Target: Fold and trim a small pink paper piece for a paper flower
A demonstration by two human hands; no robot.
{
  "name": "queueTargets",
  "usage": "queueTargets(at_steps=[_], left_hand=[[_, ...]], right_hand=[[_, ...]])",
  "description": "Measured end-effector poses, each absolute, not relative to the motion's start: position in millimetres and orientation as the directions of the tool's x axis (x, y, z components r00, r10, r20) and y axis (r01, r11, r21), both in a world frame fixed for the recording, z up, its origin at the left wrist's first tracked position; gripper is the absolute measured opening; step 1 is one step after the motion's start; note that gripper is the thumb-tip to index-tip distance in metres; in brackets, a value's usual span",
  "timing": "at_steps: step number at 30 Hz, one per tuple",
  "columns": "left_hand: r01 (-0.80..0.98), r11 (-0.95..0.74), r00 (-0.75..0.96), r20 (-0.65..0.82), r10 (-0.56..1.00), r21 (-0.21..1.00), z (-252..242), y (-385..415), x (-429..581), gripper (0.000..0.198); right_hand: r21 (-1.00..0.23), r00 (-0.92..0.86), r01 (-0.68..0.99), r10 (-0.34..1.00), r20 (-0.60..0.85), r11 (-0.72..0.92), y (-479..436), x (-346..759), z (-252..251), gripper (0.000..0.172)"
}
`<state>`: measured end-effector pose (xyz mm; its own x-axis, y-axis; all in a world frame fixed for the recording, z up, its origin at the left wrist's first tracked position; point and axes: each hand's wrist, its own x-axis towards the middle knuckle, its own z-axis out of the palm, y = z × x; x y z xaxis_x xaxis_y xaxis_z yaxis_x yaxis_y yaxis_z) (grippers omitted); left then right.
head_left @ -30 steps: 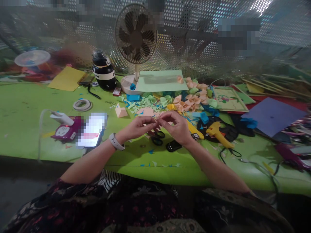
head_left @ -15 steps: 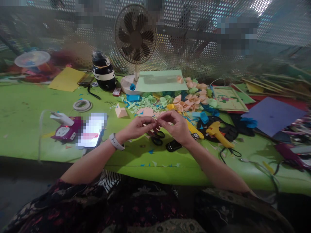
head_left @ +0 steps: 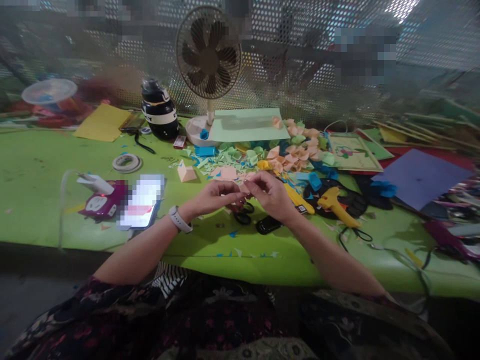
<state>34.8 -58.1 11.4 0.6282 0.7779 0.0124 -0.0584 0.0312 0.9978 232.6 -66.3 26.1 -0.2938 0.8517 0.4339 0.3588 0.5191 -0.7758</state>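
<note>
Paper scrap (head_left: 246,189), pale and tiny, pinched between fingers of left hand (head_left: 213,198) and right hand (head_left: 273,196), tips closed on it. Held above scissors (head_left: 242,216) on green table (head_left: 45,165); paper cuttings (head_left: 262,156) just behind.

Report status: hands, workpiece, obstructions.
Left hand and right hand meet fingertip to fingertip above the table. Both pinch a small pale piece, too small to identify. Scissors lie directly beneath; paper scraps behind.

A white watch (head_left: 179,219) sits beside the left hand (head_left: 214,197); dark floral clothing (head_left: 225,320).
</note>
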Motion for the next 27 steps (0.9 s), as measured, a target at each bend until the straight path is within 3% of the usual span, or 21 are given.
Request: queueTargets(at_steps=[10, 16, 21, 27], left_hand=[[-0.03, 0.021, 0.605, 0.002, 0.797, 0.999, 8.4, -57.1, 36.9, 0.036], [-0.061, -0.022, 0.616, 0.055, 0.786, 0.998, 10.0, -55.9, 35.7, 0.038], [-0.07, 0.002, 0.651, 0.044, 0.758, 0.998, 15.1, -55.0, 32.8, 0.037], [-0.032, 0.012, 0.708, 0.014, 0.706, 0.999, 19.2, -53.1, 27.3, 0.034]], right_hand=[[-0.721, -0.318, 0.408, 0.827, 0.463, 0.56, -67.8, 233.6, 24.2, 0.029], [-0.742, -0.437, 0.405, 0.826, 0.356, 0.534, -67.0, 234.8, 31.1, 0.039], [-0.725, -0.458, 0.406, 0.81, 0.366, 0.557, -68.0, 234.2, 30.1, 0.038], [-0.803, -0.461, 0.381, 0.847, 0.264, 0.458, -68.8, 234.6, 30.5, 0.035]])
